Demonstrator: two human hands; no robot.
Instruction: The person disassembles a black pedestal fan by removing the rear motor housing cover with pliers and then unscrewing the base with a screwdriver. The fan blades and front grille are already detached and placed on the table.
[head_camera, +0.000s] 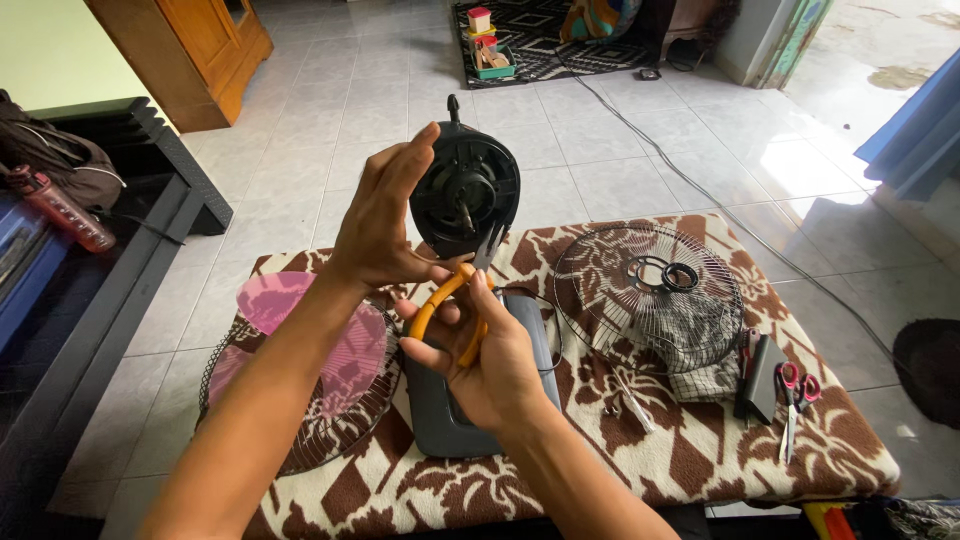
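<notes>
A black fan motor head (466, 190) stands upright on its grey base (440, 415), its shaft facing me. My left hand (383, 215) rests against the left side of the motor housing with fingers spread upward. My right hand (478, 352) grips orange-handled pliers (452, 300), whose metal jaws point up toward the shaft. Both hands are over a low table covered with a brown and white patterned cloth (700, 455).
A pink fan blade (330, 345) lies in a wire grille at the left. Another wire grille (650, 290) with black rings and a checked cloth lies at the right, beside a black case (760, 378) and red scissors (795, 395). A cable crosses the tiled floor.
</notes>
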